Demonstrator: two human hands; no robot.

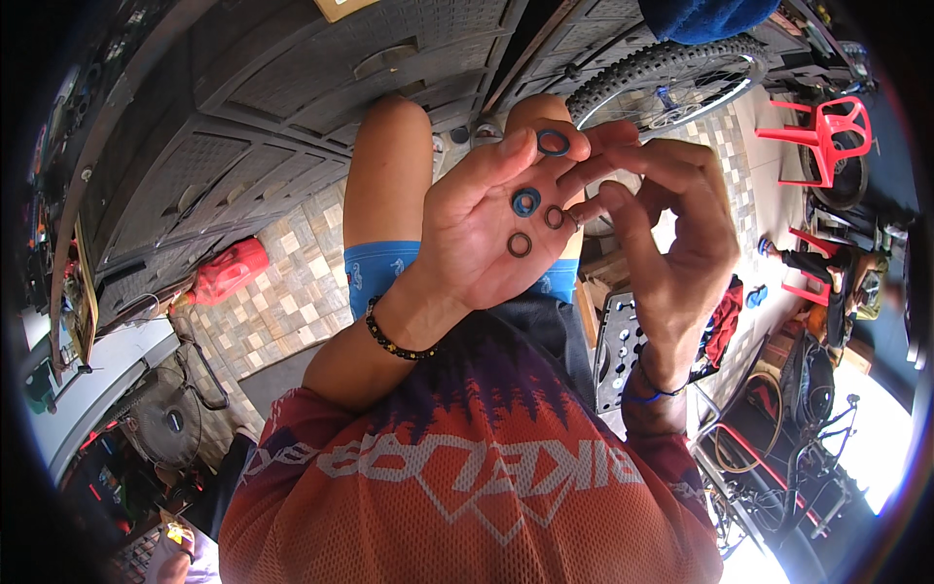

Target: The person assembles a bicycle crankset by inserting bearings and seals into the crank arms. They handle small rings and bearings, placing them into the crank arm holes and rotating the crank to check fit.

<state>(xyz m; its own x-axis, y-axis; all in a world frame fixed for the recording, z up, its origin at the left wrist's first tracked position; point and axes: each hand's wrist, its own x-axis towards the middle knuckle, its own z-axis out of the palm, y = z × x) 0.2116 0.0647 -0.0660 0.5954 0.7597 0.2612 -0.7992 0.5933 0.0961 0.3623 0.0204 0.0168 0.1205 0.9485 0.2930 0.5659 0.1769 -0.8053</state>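
Observation:
My left hand (467,234) is turned palm up in front of my chest, fingers curled a little. Small rings rest in it. A blue ring (553,143) lies against the fingers near the thumb tip, and a thicker blue ring (526,202) sits mid-palm. Below that are two thin dark O-rings, one (520,245) towards the heel of the palm and one (555,217) closer to the fingers. From the right, my right hand (681,214) reaches over the left fingertips. Its fingers are bent, thumb and forefinger apart, with nothing visible between them.
Dark plastic drawers (321,88) stand ahead beyond my knees. A knobby bicycle tyre (662,83) leans at the far right, near a red chair (827,136). A red jug (229,271) and a fan (167,419) are at left. Bicycle parts (808,428) crowd the lower right.

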